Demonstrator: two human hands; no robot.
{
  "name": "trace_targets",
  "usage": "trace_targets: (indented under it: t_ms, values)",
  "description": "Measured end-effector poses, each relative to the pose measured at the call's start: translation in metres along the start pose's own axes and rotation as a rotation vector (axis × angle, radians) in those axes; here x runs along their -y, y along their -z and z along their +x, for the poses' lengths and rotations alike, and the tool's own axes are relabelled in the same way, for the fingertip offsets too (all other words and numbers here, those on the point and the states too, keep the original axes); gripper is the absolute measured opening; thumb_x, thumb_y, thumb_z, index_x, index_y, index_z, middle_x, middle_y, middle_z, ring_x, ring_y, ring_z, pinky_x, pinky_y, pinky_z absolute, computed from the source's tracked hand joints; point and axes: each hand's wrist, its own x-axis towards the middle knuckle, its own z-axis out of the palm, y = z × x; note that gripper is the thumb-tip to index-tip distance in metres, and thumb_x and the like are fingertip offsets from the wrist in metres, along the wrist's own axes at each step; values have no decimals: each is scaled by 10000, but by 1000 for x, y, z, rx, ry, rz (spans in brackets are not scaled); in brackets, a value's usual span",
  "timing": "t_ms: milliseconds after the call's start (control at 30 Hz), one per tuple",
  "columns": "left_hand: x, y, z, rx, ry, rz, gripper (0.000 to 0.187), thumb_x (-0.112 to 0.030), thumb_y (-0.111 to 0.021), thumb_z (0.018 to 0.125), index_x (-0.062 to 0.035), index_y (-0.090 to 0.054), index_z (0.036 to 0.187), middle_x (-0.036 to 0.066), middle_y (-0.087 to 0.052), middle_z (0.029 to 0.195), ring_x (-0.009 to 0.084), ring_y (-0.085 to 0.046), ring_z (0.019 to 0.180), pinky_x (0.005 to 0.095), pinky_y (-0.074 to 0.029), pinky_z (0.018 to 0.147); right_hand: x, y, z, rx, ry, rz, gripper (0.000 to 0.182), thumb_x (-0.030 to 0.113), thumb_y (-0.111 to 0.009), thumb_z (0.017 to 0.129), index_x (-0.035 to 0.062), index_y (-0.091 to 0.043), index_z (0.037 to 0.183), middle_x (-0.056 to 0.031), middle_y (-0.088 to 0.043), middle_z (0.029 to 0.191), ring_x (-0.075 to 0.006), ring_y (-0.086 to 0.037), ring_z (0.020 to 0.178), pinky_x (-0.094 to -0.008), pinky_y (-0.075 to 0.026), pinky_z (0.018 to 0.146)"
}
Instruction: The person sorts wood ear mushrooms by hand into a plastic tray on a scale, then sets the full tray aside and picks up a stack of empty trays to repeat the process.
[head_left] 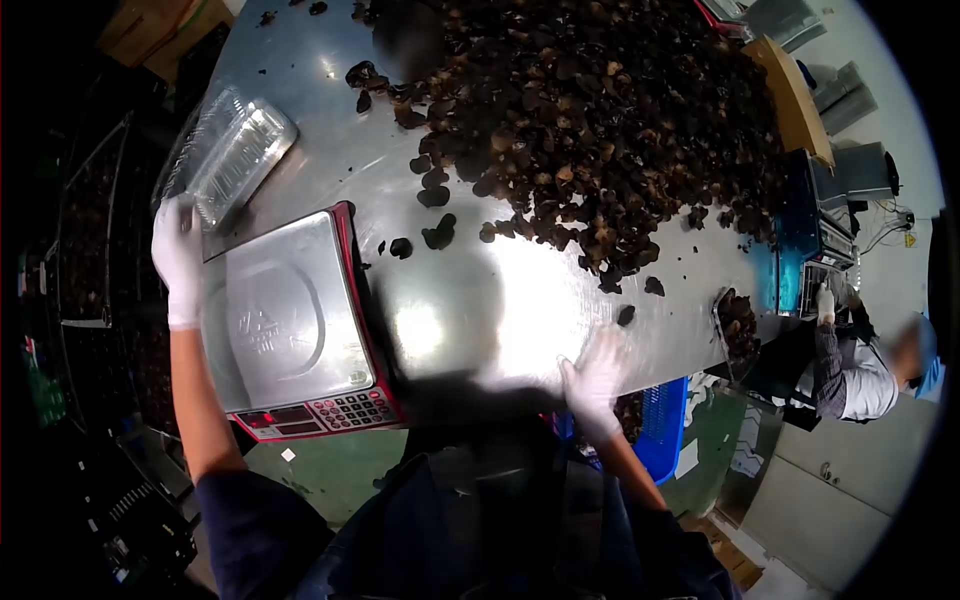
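My left hand (pixel 178 252), in a white glove, is at the near end of clear plastic trays (pixel 242 160) at the table's left side. Its fingers are bent by the tray's edge, and whether they grip it is hard to make out. Beside it lies a red-edged digital scale (pixel 285 310) with a bare metal plate. My right hand (pixel 598 375), gloved too, rests near the table's front edge with thumb and fingers apart, holding nothing. Beyond it spreads a large heap of dark, mushroom-like pieces (pixel 600 110), with a few loose ones nearer the scale.
A blue basket (pixel 662 430) stands below the table's front edge. A small container of dark pieces (pixel 737 325) sits at the right. A person (pixel 870 375) in a blue cap is at a machine (pixel 825 250) further right. Dark racks stand at the left.
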Motion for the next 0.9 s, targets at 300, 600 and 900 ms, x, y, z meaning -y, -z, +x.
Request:
trace_targets:
  t_ms: [300, 600, 900]
  values:
    - [-88, 104, -180, 271, -24, 103, 260, 34, -669, 737, -95, -566, 938, 79, -577, 866, 299, -570, 829, 413, -457, 740, -53, 64, -10, -425, 251, 269, 420, 147, -653, 838, -21, -567, 1214, -241, -540, 1268, -441, -539, 1107, -475, -451, 932]
    - [-237, 113, -153, 442, 32, -589, 447, -32, -681, 777, -46, -584, 1214, 165, -612, 1153, 348, -580, 1061, 431, -471, 904, 113, 40, 155, -453, 462, 276, 347, 144, -672, 810, 98, -630, 1151, -113, -574, 1164, -289, -539, 1059, -426, -435, 863]
    - [-359, -90, -111, 253, 36, -685, 433, -65, -645, 809, -70, -597, 1239, 189, -581, 1184, 360, -564, 1075, 430, -487, 906, 48, 19, 67, -412, 617, 443, 347, 42, -662, 770, 128, -645, 1106, -46, -619, 1080, -256, -578, 1004, -385, -436, 840]
